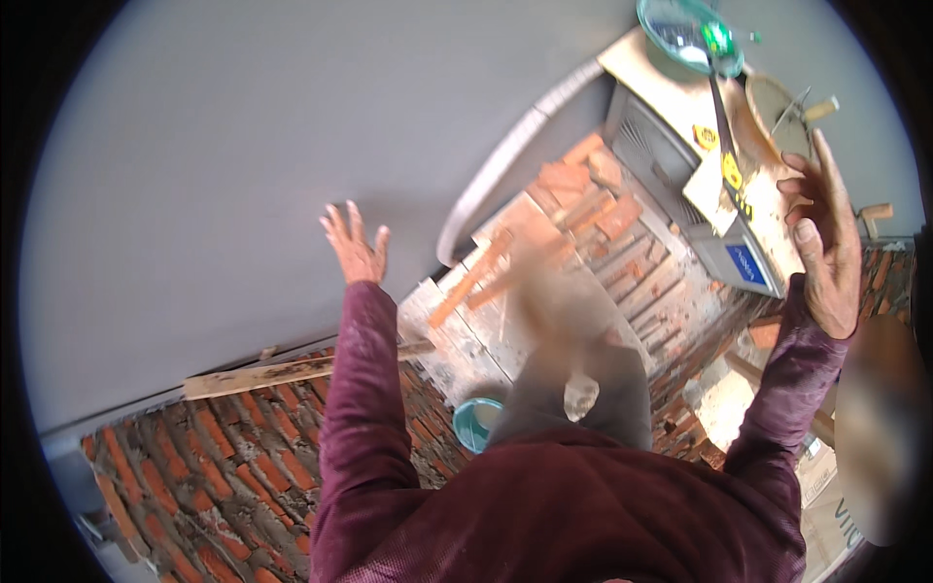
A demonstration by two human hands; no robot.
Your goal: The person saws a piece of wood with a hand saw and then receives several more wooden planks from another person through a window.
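Observation:
My left hand [358, 251] is stretched out with its fingers spread and holds nothing. It is over the smooth grey wall [224, 204]; whether the fingertips touch it I cannot tell. My right hand [826, 248] is raised at the right with its fingers bent and apart, and no object shows in it. Beside it is a light wooden board [773, 219] on top of a grey metal box [661, 141]. A long black tool with a yellow handle [731, 170] lies on this board, near a small yellow and black item [705, 136].
A teal basin [661, 39] holding a green bottle [717, 39] stands at the far right. Broken bricks [564, 180] and wood strips [471, 277] lie ahead. A teal bucket [476, 425] is near my legs. Rough brickwork [224, 476] spreads at the lower left.

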